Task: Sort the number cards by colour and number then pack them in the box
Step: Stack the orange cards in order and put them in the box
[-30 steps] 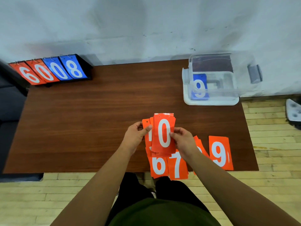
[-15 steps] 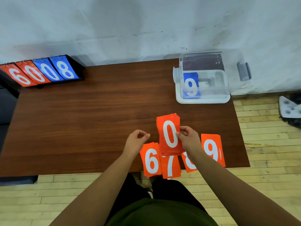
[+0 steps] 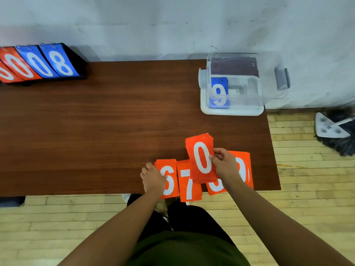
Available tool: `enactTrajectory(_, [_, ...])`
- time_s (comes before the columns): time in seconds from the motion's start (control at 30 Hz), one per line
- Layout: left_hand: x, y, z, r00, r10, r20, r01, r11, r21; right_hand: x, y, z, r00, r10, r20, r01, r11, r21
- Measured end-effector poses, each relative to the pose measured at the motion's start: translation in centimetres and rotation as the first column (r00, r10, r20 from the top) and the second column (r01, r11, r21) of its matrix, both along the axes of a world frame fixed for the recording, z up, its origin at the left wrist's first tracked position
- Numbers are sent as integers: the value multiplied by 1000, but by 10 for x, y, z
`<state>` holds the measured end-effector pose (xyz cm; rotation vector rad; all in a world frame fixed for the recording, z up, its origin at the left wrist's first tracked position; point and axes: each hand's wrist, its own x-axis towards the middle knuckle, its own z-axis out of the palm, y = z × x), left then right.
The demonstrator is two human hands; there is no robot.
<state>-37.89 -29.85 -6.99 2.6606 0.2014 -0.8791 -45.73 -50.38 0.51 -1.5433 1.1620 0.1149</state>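
Orange card stack [image 3: 201, 158], white 0 on top, is up over the piles at the table's [image 3: 96, 121] near R edge. R hand [image 3: 224, 166] pinches its R side, thumb on the face. L hand [image 3: 153, 178] lies knuckles-up on the 6 pile [image 3: 171, 181]; can't tell if it grips. 7 pile [image 3: 189, 186] sits just beside. Blue 9 card [image 3: 219, 93] is in the clear box [image 3: 232, 112], far R corner. Flip scoreboard [image 3: 42, 63], far L, reads 0, 0, 8.

A brown wooden table [image 3: 96, 121] is set against a pale wall [image 3: 172, 25]. At the table's far left corner a black flip scoreboard [image 3: 44, 63] is stood, with red and blue numbers shown on it. Past the table's right edge, a mop [image 3: 334, 131] is laid on the light plank floor [image 3: 57, 217].
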Motion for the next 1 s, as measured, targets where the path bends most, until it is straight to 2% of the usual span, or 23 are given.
enactTrajectory(0.17, [10, 12, -8, 999, 37, -8, -38, 997, -75, -2, 2, -4, 1000, -5, -25, 6, 1000, 4])
enactTrajectory(0.23, [18, 19, -9, 988, 152, -34, -155, 975, -158, -1, 1, -4, 1000, -14, -20, 14, 1000, 15])
enactTrajectory(0.3, [28, 26, -4, 948, 309, -70, -316, 909, -272, 0, 1, -3, 999, -34, -10, 34, 998, 51])
enactTrajectory(0.37, [39, 29, 7, 881, 465, -81, -455, 790, -410, 3, 2, -3, 998, -70, 5, 69, 990, 123])
enactTrajectory(0.43, [52, 28, 24, 842, 538, -40, -478, 708, -520, 8, 4, -1, 995, -92, 31, 84, 976, 199])
enactTrajectory(0.53, [70, 21, 44, 882, 471, 5, -367, 696, -617, 20, 12, 8, 984, -146, 98, 100, 922, 374])
enactTrajectory(0.63, [73, 10, 65, 921, 369, -124, -341, 610, -715, 33, 16, 14, 980, -148, 136, 63, 870, 489])
enactTrajectory(0.7, [69, 0, 78, 934, 294, -202, -342, 582, -737, 40, 17, 15, 981, -141, 136, 59, 875, 481])
enactTrajectory(0.83, [63, -15, 87, 912, 177, -370, -404, 547, -733, 43, 20, 18, 984, -118, 132, 64, 931, 359])
enactTrajectory(1.0, [52, -34, 86, 917, 72, -392, -353, 605, -714, 37, 17, 20, 987, -99, 129, 49, 937, 345])
